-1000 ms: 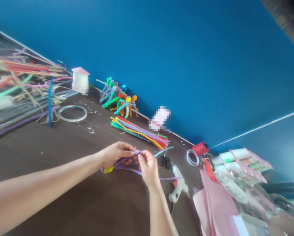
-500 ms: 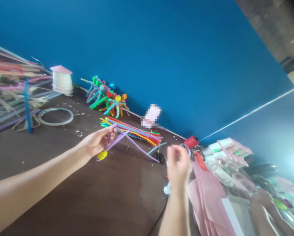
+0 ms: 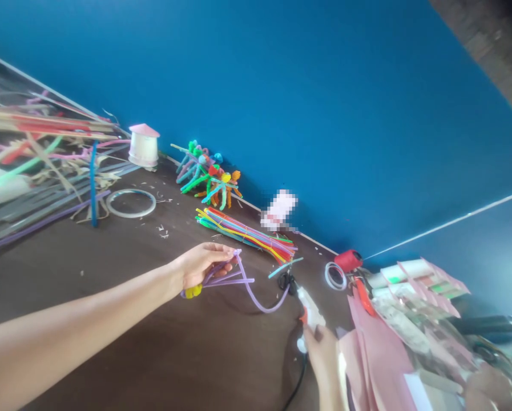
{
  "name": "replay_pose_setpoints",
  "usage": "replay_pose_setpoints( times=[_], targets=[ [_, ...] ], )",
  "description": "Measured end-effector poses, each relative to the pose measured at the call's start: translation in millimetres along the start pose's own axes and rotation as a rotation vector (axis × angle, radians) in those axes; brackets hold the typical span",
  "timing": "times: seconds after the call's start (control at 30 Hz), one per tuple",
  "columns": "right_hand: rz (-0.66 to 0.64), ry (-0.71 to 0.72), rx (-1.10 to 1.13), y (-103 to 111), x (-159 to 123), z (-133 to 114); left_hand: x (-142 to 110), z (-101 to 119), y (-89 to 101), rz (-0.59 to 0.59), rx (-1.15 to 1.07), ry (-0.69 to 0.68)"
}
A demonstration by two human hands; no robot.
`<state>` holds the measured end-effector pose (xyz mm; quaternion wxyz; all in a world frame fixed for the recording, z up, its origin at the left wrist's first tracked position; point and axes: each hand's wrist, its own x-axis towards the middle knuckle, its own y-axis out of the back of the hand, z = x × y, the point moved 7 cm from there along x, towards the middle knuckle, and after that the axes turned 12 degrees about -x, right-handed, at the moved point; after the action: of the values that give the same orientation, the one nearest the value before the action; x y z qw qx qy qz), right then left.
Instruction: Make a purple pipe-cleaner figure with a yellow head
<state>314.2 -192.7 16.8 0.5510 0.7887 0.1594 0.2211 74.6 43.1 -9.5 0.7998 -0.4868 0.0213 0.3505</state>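
Blue wall (image 3: 324,114) rises behind the dark worktop (image 3: 88,268). Far left of the glue gun (image 3: 310,308) lies a heap of paper strips (image 3: 45,137). Closer to the gun come a white paper cup (image 3: 143,146) with a pink top, a cluster of pipe-cleaner figures (image 3: 208,180) and a bundle of loose pipe cleaners (image 3: 247,235). Left of the gun, my left hand (image 3: 202,265) is closed around purple pipe cleaners (image 3: 238,281), with a yellow piece (image 3: 193,291) at their lower end. Their long tail curves toward the scissors (image 3: 286,281), just above the gun. My right hand (image 3: 322,357) is curled against the gun's lower end, though I cannot tell how firmly it is closed. Just right of the gun sit a red spool (image 3: 345,261) and pink paper sheets (image 3: 375,354). If the gun is hot, that loose tail could scorch or pick up glue. Its cord (image 3: 298,388) could also snag my right wrist and tip the gun.
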Motion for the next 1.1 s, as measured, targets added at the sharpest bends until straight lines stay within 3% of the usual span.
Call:
replay_pose_setpoints(
  times=[0.13,0.23,0.3,0.4,0.6,0.83,0.93,1.0,1.1],
  targets=[
    [-0.148,-0.076,0.325,-8.5,-2.2,-2.0,-0.9,0.0,-1.3,0.021,0.052,-0.008],
    [-0.114,-0.130,0.672,-7.2,-11.3,-14.6,0.6,-1.9,0.3,0.029,0.051,-0.002],
    [-0.112,-0.057,0.797,-4.7,-19.3,-36.8,1.5,-3.2,1.3,0.028,0.078,-0.010],
    [-0.247,0.106,0.741,-9.0,-31.7,-79.3,1.6,-4.9,-0.4,0.000,0.142,-0.024],
    [-0.188,0.254,0.572,-6.5,-35.1,-119.9,-0.4,-7.3,-4.8,-0.027,0.184,-0.015],
    [-0.047,0.274,0.483,1.5,-34.6,-124.3,0.6,-8.8,-4.4,-0.040,0.190,-0.005],
    [-0.063,0.257,0.509,1.9,-35.5,-121.9,0.9,-8.7,-3.7,-0.032,0.193,-0.014],
    [-0.111,0.191,0.553,-0.3,-32.3,-111.0,0.2,-7.6,-3.6,-0.017,0.182,-0.027],
    [-0.117,0.012,0.626,-3.7,-21.9,-74.8,-1.8,-6.3,-4.9,-0.002,0.164,-0.035]
  ],
)
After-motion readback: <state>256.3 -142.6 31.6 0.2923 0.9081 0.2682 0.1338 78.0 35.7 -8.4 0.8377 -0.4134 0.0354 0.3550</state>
